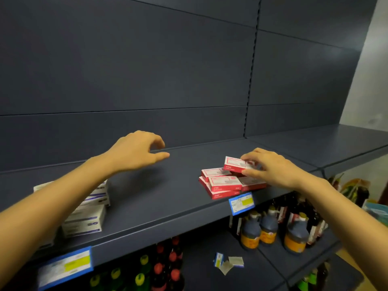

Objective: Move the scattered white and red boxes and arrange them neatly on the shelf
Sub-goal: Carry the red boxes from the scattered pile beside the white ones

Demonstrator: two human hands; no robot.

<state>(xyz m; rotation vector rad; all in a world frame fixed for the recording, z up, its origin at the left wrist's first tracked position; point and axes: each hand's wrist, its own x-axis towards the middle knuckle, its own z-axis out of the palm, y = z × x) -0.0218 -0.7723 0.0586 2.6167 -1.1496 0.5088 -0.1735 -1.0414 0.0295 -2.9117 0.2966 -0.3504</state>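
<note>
Several white and red boxes (224, 183) lie in a loose pile near the front edge of the dark grey shelf (159, 198), right of centre. My right hand (270, 166) grips one white and red box (236, 164) at the top of that pile, thumb below and fingers over its far edge. My left hand (136, 150) hovers over the bare middle of the shelf near the back panel, fingers loosely curled, holding nothing.
White and purple boxes (88, 213) are stacked at the shelf's left, partly behind my left forearm. Blue price tags (241, 202) hang on the front edge. Dark bottles (268, 227) with orange labels fill the lower shelf, where loose paper tags (228, 263) lie.
</note>
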